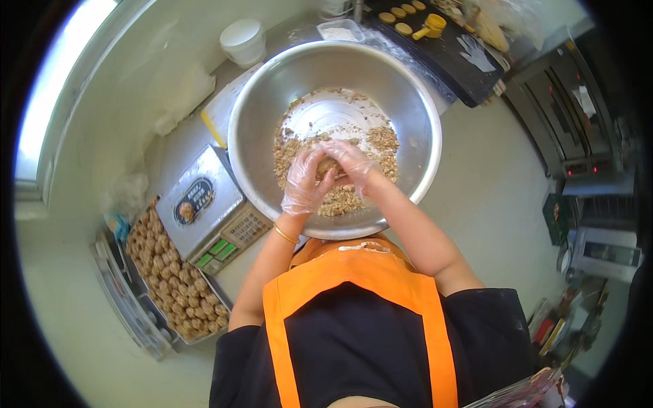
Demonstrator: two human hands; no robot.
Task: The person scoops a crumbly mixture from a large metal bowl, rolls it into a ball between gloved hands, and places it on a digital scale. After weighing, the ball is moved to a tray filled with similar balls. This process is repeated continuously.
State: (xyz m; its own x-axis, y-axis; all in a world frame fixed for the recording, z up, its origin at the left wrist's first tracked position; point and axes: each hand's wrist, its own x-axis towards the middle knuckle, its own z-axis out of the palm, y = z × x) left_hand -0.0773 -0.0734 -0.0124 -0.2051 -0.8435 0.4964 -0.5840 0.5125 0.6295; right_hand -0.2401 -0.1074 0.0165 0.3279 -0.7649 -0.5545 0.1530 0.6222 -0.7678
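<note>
- A brown clump of crumbly mixture (328,168) sits between two cupped hands above the wide steel bowl (420,139), enclosed by the fingers on either side and partly hidden by them.
- The left hand (303,185), in a clear plastic glove, curls around the clump's left and near sides, its fingers bent and closed on it; the thumb lies across the near side.
- The right hand (354,165), gloved alike, arches over from the right, fingers held together and bent across the clump's far side; exactly where each fingertip presses cannot be told.
- Loose chopped mixture (343,202) spreads over the bowl's floor beneath and around the hands, with a paler bare patch beyond them.
- A gold-coloured bangle (286,234) circles the left wrist, and an orange apron (354,264) covers a dark top.
- To the left of the bowl, a single brown ball (186,211) rests on the steel plate of a weighing scale (212,178).
- Beside the scale, rounded brown balls (178,282) crowd a tray.
- Beyond the bowl, a white tub (243,42) stands at left, while a dark baking tray (445,62) at right bears pale discs and a yellow cup (433,26).
</note>
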